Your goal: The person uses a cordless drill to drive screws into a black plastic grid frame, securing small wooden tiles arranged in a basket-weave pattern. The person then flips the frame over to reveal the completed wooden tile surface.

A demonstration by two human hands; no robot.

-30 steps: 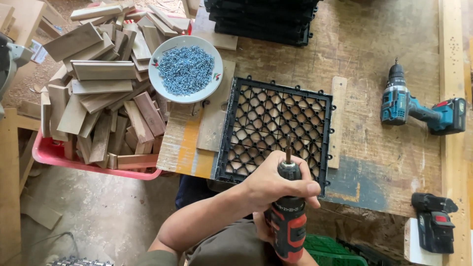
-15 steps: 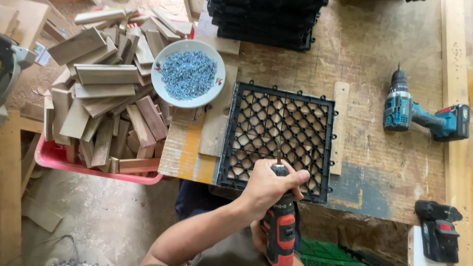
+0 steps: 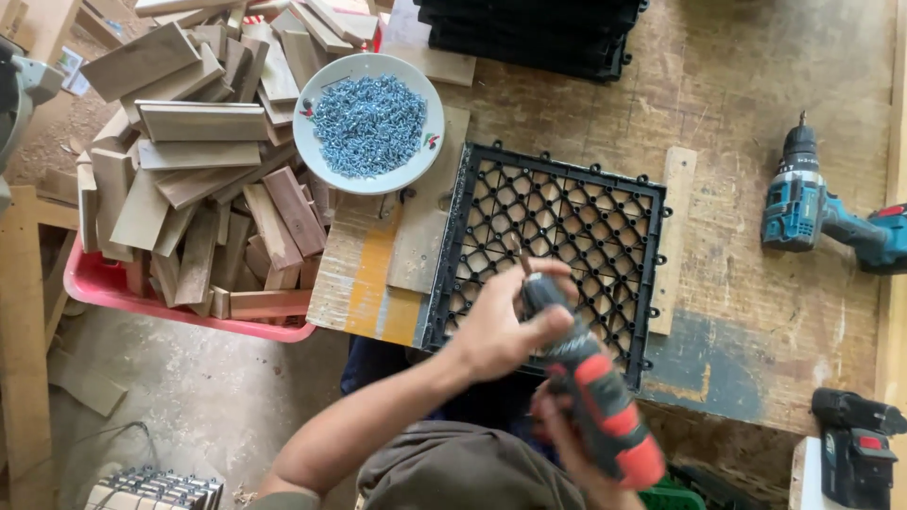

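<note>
A black plastic grid tile (image 3: 567, 212) lies on the wooden workbench (image 3: 737, 85), with wood strips under its left and right edges. Over the tile's near edge I hold a red and black cordless screwdriver (image 3: 600, 401), tilted with its bit pointing up and to the left. My left hand (image 3: 496, 326) wraps around its front end near the chuck. My right hand (image 3: 557, 425) grips the handle from below and is mostly hidden by the tool. A white plate (image 3: 312, 142) heaped with small silvery screws (image 3: 368, 123) stands to the left of the tile.
A red bin (image 3: 123, 288) piled with short wooden slats (image 3: 198, 151) sits off the bench's left edge. A stack of black tiles (image 3: 529, 28) lies at the back. A blue cordless drill (image 3: 812, 203) rests at the right, and a black and red tool (image 3: 855, 444) at the bottom right.
The screwdriver stood upright with its bit on the tile's near edge; now it is tilted and lifted off the tile. My left hand has slid toward its tip.
</note>
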